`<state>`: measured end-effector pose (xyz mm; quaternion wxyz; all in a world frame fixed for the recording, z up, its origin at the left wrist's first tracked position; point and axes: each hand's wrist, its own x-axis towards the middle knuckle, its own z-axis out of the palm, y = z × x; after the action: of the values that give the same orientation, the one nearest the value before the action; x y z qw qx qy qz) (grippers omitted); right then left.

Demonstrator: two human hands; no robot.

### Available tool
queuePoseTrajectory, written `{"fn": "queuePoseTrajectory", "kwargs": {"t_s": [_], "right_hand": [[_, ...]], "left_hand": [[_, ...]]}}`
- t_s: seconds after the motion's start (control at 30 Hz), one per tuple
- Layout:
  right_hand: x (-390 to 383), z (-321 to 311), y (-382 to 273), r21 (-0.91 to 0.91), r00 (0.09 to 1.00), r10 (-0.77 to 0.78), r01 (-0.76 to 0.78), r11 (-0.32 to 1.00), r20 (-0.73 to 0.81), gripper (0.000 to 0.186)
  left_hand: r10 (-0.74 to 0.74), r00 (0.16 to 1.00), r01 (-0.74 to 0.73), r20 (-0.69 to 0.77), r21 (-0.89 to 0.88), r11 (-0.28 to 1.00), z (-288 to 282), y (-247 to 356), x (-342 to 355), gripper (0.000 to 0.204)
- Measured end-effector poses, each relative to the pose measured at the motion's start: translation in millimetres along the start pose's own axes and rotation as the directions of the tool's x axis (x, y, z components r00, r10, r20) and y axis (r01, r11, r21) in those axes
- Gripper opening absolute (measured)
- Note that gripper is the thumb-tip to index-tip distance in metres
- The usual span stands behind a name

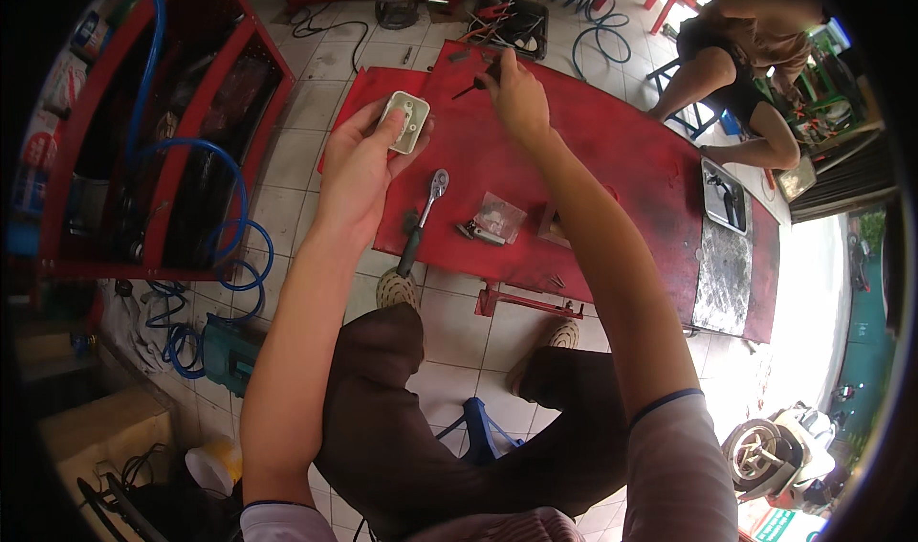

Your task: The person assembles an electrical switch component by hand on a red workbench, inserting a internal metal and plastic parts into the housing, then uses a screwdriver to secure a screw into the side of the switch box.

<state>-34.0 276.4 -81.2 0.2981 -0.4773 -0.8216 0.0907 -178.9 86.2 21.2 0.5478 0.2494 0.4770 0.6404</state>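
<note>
My left hand (356,159) is closed around a small off-white plastic housing (417,112), shaped like a shallow rectangular box with rounded corners. Its hollow side faces up, and my thumb presses into it. Up and to the right of it, my right hand (519,97) grips what looks like a screwdriver (465,91). Its thin dark shaft points left, toward the housing but apart from it; my fingers hide most of the handle. Below both hands, a ratchet wrench (438,186) with a dark grip lies across the near edge of a red tabletop (612,159).
A clear plastic bag (501,215) and a small metal part (490,237) lie mid-table. A metal tray (724,196) stands at the right. Another person (765,54) sits beyond the table. Blue hose (239,183) coils by a red shelf rack (191,92) at left; a black tool tray (535,37) is behind.
</note>
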Motion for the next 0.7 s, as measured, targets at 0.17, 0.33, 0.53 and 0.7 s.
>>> {"fn": "queuePoseTrajectory", "kwargs": {"t_s": [0.17, 0.33, 0.53, 0.7], "right_hand": [[48.9, 46.8, -18.7, -0.083, 0.998, -0.055, 0.058, 0.995, 0.042, 0.036], [52.9, 70.1, -35.0, -0.139, 0.974, 0.018, 0.014, 0.990, 0.228, 0.038], [51.0, 88.7, -33.6, -0.167, 0.962, 0.012, 0.035, 0.985, 0.272, 0.037], [53.4, 96.5, -24.9, -0.165, 0.966, 0.021, 0.023, 0.986, 0.258, 0.037]], "left_hand": [[0.080, 0.993, -0.081, -0.081, -0.012, 0.997, -23.0, 3.8, 25.7, 0.027], [0.116, 0.982, -0.116, -0.150, 0.008, 0.993, -41.6, 13.9, 25.5, 0.026], [0.109, 0.977, -0.117, -0.184, -0.034, 0.993, -68.0, 21.8, 26.2, 0.028], [0.137, 0.976, -0.143, -0.168, -0.026, 0.989, -76.5, 20.3, 28.4, 0.033]]}}
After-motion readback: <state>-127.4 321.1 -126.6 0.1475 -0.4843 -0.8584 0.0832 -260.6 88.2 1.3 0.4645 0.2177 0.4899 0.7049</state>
